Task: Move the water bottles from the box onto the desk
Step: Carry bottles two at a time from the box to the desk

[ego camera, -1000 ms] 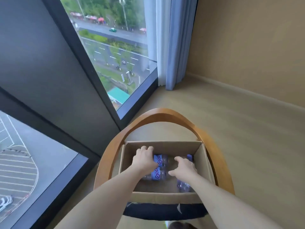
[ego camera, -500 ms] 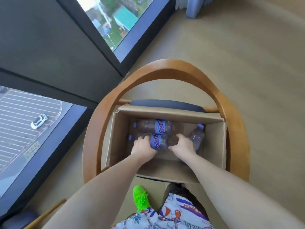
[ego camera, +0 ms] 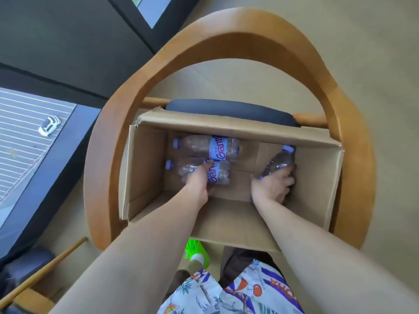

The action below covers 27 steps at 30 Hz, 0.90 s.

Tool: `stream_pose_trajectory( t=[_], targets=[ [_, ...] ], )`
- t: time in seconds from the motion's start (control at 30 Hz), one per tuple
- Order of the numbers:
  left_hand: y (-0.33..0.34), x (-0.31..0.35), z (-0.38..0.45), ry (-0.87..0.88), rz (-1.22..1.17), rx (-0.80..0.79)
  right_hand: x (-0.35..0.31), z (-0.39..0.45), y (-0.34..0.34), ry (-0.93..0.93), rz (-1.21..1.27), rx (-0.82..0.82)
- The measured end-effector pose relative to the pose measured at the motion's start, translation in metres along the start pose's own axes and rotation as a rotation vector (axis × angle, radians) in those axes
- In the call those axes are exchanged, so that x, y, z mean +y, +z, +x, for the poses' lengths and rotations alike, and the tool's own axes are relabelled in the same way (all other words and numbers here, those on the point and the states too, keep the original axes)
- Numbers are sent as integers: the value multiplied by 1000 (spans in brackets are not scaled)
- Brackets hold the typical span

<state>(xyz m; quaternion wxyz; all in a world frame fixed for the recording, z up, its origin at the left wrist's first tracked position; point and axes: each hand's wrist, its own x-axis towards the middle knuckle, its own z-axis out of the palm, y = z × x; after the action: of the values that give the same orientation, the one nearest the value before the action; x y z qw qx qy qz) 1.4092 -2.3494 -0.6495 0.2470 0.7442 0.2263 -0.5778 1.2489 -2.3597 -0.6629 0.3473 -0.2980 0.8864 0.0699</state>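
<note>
Head view: you are at the pick-up step, both hands down inside the open brown cardboard box (ego camera: 317, 182) on the wooden chair. Your left hand (ego camera: 199, 183) curls around the near clear plastic water bottle with a blue label (ego camera: 217, 172); your right hand (ego camera: 273, 186) grips the tilted clear bottle (ego camera: 280, 162) at three o'clock. A third labelled bottle (ego camera: 206, 147) lies at twelve. Next, lift both clear of the walls; the counter is out of view.

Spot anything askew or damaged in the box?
One bottle is propped slanted in the right hand, the other two flat. Box has a torn far-left corner. No spill.
</note>
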Motion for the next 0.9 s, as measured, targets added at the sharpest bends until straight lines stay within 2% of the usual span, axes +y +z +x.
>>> stream_pose_trajectory(
  t=[0.13, 0.33, 0.53, 0.9],
  targets=[
    [9, -5, 11, -9, -108, -63, 10, 0, 17, -55, -50, 22],
    [20, -10, 11, 32, -254, -20, 13, 5, 16, 23, 126, 9],
    [2, -17, -12, 75, -215, 105, 17, -10, 2, 32, 197, -91],
    [-42, -12, -97, 145, -155, -20, 0, -85, -43, -140, 276, -142]
  ],
)
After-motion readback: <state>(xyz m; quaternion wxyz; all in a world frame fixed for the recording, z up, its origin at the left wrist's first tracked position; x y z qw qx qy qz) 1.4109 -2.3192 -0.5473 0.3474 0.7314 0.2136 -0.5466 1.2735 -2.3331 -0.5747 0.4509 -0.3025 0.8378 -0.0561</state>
